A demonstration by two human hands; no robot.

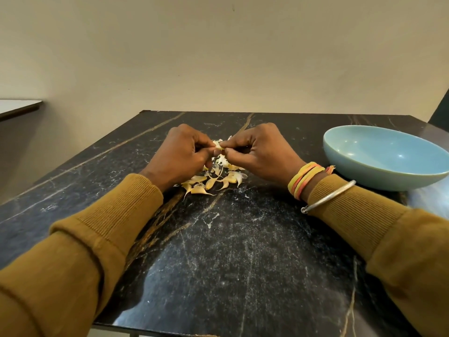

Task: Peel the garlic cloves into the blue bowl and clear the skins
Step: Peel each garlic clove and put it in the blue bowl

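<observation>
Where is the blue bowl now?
In the head view, the blue bowl stands on the right side of the dark table, beside the right hand, apart from the garlic pile.

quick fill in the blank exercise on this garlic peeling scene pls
1. The left hand and right hand together pinch one garlic ____.
2. The bowl is ____ inside.
3. The pile of cloves and skins lies to the ____ of the bowl.
4. The bangle sits on the ____ wrist.

Missing words: clove; empty; left; right.
</observation>
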